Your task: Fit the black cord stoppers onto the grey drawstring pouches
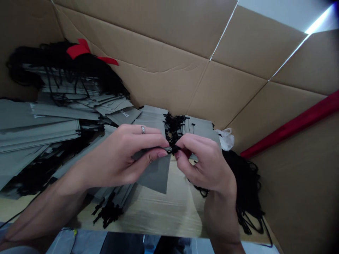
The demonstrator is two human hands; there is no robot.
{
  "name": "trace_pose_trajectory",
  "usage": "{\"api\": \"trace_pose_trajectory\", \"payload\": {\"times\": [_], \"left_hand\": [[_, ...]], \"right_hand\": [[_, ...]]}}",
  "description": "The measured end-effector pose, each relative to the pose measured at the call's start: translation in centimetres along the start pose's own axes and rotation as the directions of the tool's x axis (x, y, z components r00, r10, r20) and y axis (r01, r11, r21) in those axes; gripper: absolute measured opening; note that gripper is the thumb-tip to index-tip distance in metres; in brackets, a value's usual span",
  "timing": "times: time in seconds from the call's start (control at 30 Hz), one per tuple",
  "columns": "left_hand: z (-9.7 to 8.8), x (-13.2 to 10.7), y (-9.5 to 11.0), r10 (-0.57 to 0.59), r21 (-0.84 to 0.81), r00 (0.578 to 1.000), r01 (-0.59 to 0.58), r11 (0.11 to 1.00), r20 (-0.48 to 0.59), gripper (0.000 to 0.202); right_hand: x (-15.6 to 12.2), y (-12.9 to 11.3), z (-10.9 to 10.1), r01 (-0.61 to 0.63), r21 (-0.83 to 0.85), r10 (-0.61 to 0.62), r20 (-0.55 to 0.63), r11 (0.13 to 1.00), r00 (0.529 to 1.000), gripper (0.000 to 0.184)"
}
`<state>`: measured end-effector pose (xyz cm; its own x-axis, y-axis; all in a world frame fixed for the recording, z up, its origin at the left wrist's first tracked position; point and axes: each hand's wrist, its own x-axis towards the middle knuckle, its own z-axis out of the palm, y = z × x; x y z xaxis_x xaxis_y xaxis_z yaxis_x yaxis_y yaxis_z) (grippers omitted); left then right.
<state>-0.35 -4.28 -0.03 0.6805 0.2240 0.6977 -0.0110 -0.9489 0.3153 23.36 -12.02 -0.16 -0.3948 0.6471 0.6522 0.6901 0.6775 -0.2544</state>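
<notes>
My left hand (pixel 124 155), a ring on one finger, pinches the top edge of a flat grey paper bag (pixel 156 174) between thumb and fingers. The bag hangs below that hand, above the table. Close to it, my right hand (pixel 208 164) is closed on a black cord (pixel 174 150) at the edge of the bag. Fingertips partly hide the cord, so I cannot tell whether it is knotted. Just behind the hands lie grey bags (pixel 202 127) with black cord ends bunched between the stacks.
Piles of grey bags (pixel 53 135) cover the left side, with black cords and a red strip (pixel 78 51) on top. A bundle of black cords (pixel 243 183) lies at right on the wooden table (pixel 169 211). Cardboard walls (pixel 159 53) and a red bar (pixel 291 123) enclose the space.
</notes>
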Motion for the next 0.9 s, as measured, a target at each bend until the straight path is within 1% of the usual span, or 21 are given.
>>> {"api": "trace_pose_trajectory", "payload": {"times": [0.07,0.17,0.27,0.4,0.5,0.6,0.67,0.73,0.83,0.9], "left_hand": [[0.0,0.1,0.0,0.0,0.026,1.0,0.0,1.0,-0.009,0.013],[0.0,0.2,0.2,0.003,0.044,1.0,-0.003,0.999,-0.014,0.015],[0.1,0.2,0.2,0.009,0.054,1.0,-0.008,0.999,-0.021,0.016],[0.4,0.1,0.0,0.032,0.031,0.999,-0.031,0.999,-0.016,0.013],[0.6,0.2,-0.4,0.053,-0.005,0.999,-0.053,0.999,-0.002,0.015],[0.5,0.3,-0.7,0.07,-0.038,0.997,-0.068,0.997,0.038,0.018],[0.4,0.3,-0.8,0.071,-0.074,0.996,-0.068,0.995,0.05,0.018],[0.4,0.3,-0.7,0.051,-0.094,0.998,-0.048,0.994,0.03,0.015],[0.5,0.3,-0.6,0.016,-0.058,1.0,-0.015,0.998,0.012,0.013],[0.7,0.3,-0.6,0.008,-0.028,1.0,-0.008,1.0,-0.001,0.012]], "right_hand": [[0.0,0.1,0.0,0.01,-0.007,-0.01,0.029,1.0,1.0,0.016],[0.0,0.1,-0.1,0.03,-0.011,-0.029,0.025,0.999,0.999,0.02],[0.0,0.1,0.0,0.042,-0.032,-0.044,-0.051,0.999,0.998,0.025],[0.2,0.2,0.5,0.021,-0.182,-0.055,-0.183,0.983,0.982,0.027],[0.4,0.2,1.0,0.019,-0.264,-0.081,-0.223,0.964,0.971,0.028],[0.5,0.1,1.3,0.019,-0.31,-0.096,-0.235,0.951,0.967,0.03],[0.5,0.2,1.3,0.019,-0.313,-0.096,-0.235,0.95,0.967,0.029],[0.5,0.3,1.0,0.012,-0.282,-0.079,-0.225,0.959,0.971,0.027],[0.3,0.6,0.1,0.0,-0.193,-0.034,-0.172,0.981,0.985,0.022],[0.1,0.7,-0.4,0.015,-0.159,-0.039,-0.15,0.987,0.988,0.022]]}}
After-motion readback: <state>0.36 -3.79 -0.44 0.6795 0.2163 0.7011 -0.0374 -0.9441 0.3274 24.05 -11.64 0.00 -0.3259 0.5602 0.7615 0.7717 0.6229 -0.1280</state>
